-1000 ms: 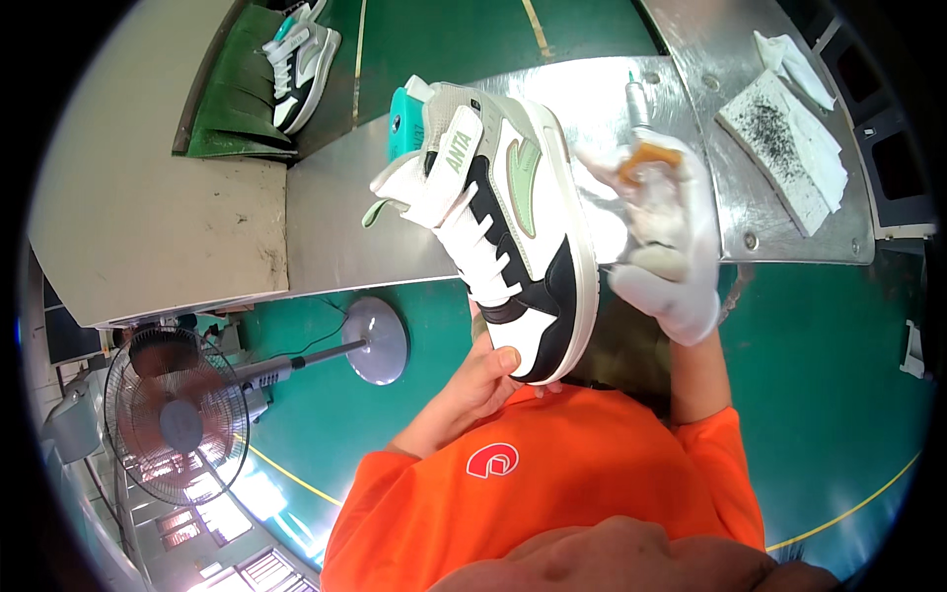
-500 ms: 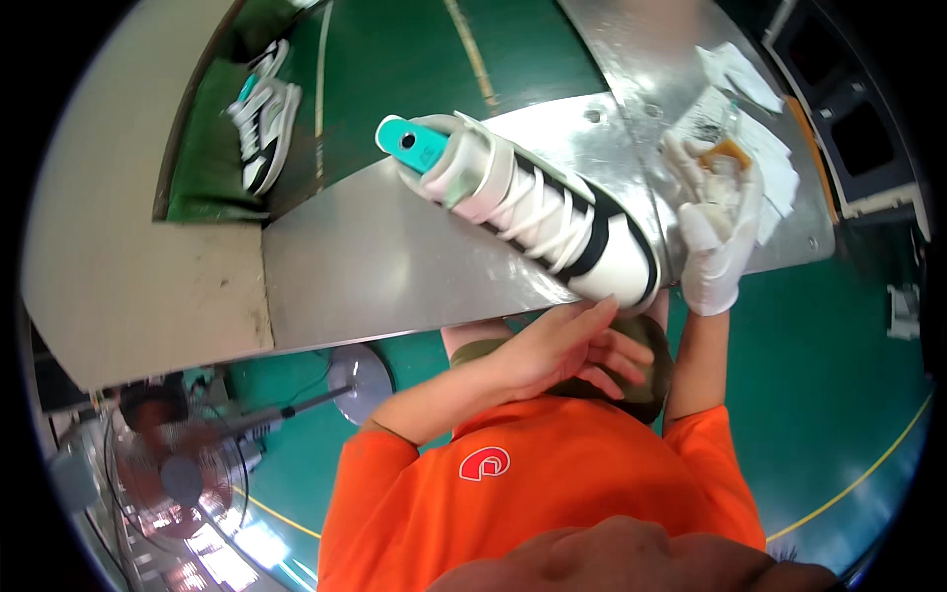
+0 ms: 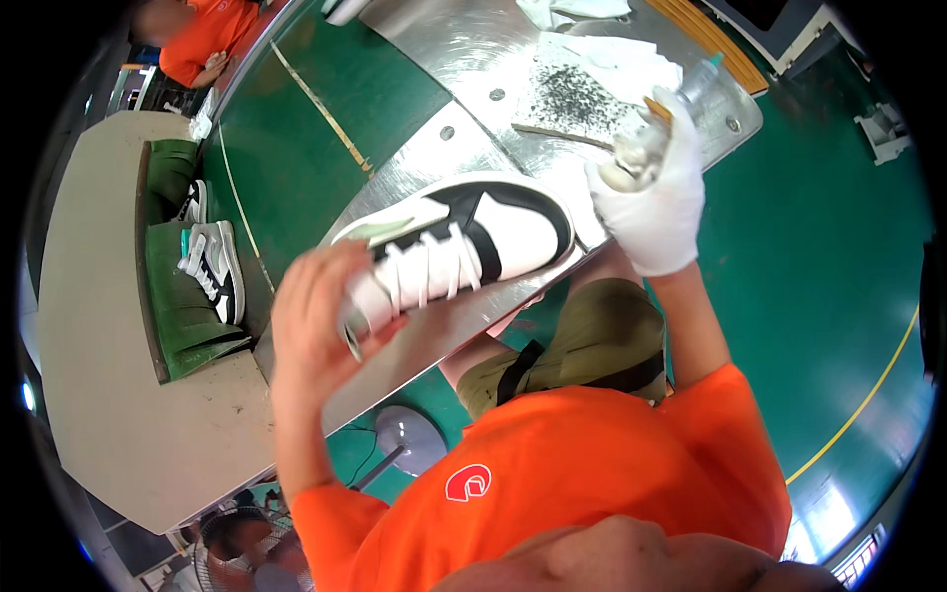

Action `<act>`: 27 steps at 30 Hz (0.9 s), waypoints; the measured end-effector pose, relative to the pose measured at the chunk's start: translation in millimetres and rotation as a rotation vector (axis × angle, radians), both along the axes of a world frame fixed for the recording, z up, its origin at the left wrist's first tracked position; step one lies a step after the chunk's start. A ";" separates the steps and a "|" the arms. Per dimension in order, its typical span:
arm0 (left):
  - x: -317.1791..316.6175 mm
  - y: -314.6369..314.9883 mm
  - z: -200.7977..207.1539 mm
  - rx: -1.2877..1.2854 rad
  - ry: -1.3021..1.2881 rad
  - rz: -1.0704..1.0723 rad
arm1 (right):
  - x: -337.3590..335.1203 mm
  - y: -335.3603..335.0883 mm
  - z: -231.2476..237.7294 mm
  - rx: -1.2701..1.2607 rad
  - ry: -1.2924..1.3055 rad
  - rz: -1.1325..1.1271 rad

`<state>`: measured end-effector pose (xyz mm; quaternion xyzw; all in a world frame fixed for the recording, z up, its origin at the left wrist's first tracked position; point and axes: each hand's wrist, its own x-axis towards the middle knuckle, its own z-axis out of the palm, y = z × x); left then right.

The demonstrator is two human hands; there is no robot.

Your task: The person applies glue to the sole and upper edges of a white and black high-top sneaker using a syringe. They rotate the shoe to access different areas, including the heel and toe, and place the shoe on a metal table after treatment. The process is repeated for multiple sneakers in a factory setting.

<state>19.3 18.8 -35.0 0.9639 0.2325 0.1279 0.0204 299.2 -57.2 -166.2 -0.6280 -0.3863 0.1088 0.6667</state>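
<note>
A white and black sneaker (image 3: 513,232) with white laces lies tilted on the metal table, its toe toward the right. My bare left hand (image 3: 326,306) grips it at the ankle opening, fingers over the collar and thumb near the tongue. My right hand (image 3: 656,197), in a white glove, is curled just right of the toe, apart from the shoe. A crumpled whitish thing and an orange-yellow piece show at its fingers; what exactly it holds is unclear. Beside those fingers is a clear bottle (image 3: 698,84) with a teal tip.
A white pad (image 3: 567,99) with black specks and white cloths (image 3: 626,64) lie on the metal table (image 3: 444,79). Past it runs a green belt (image 3: 306,138). More sneakers (image 3: 212,266) rest on green padding at left. Another person (image 3: 212,44) is at the far left.
My left hand has gone from beside the toe to the collar and taken hold. The sneaker has turned, its teal tab now out of sight. My view has shifted too.
</note>
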 end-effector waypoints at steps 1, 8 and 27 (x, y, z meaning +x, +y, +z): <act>-5.2 -13.4 -5.1 0.067 -0.007 0.014 | -1.5 8.1 -1.8 0.035 -0.068 -0.013; -7.5 -38.6 -17.1 0.193 -0.027 0.052 | -8.6 36.8 2.5 0.078 -0.206 0.050; 3.6 -23.2 -8.9 0.071 -0.049 0.063 | 2.9 43.1 4.3 0.062 -0.345 0.134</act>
